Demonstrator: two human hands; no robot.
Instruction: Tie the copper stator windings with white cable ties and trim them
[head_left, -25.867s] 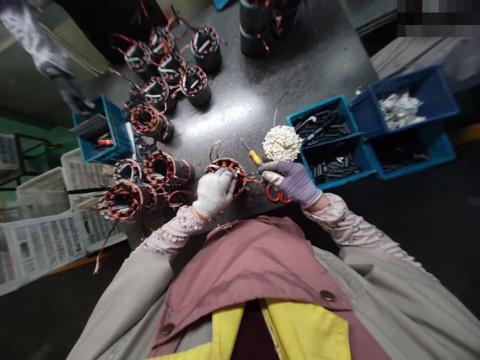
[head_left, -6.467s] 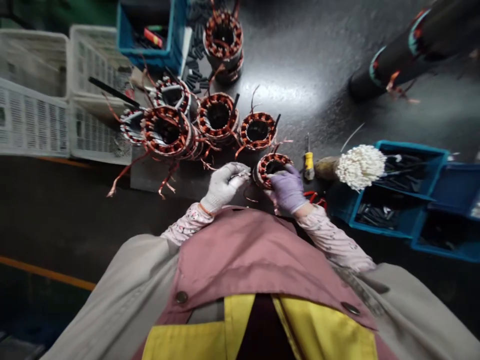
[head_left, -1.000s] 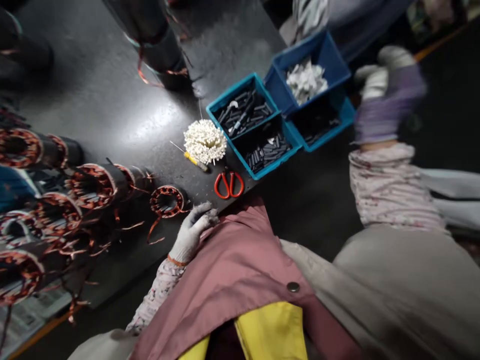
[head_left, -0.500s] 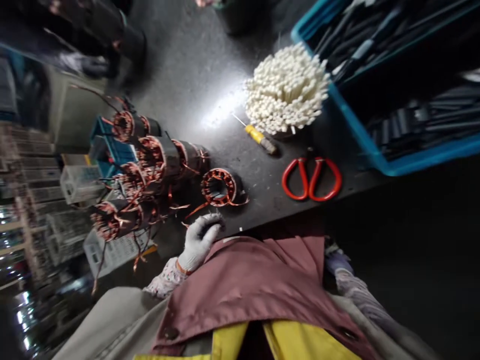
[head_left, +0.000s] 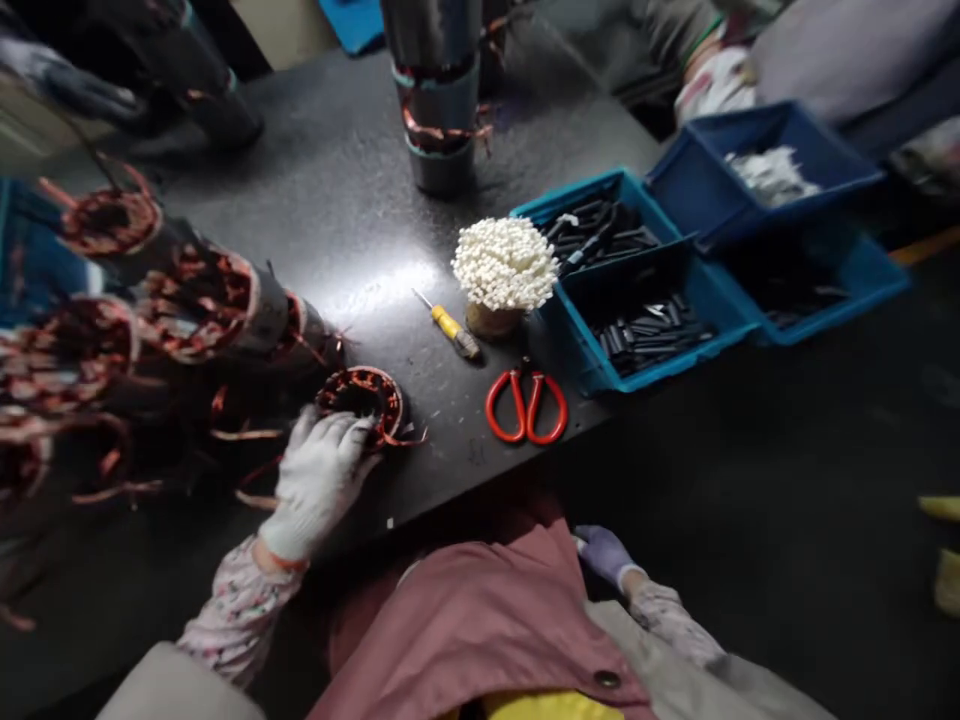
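A small motor stator (head_left: 391, 392) with copper windings stands on the dark table, its open end facing up. My left hand (head_left: 319, 475), in a white glove, lies on the near side of it. The fingers curl over the rim, and the fingertips are partly lost against the windings. Low beside the apron hangs my right hand (head_left: 606, 553) in a purple glove, away from the table; its fingers are mostly hidden. A yellow-handled screwdriver (head_left: 450, 325) and red-handled scissors (head_left: 527, 405) lie to the right of the stator.
Larger stators (head_left: 202, 300) crowd the left side. A bundle of white sticks (head_left: 506, 262) stands upright in a holder. Blue bins (head_left: 637, 382) at the right hold black sleeves. A stack of stators (head_left: 442, 130) stands farther back. Other people's gloved hands (head_left: 716, 85) are across the table.
My left hand has moved from the table edge onto the stator. The view has shifted, showing more of the far table and bins. My right hand stays low by the apron.
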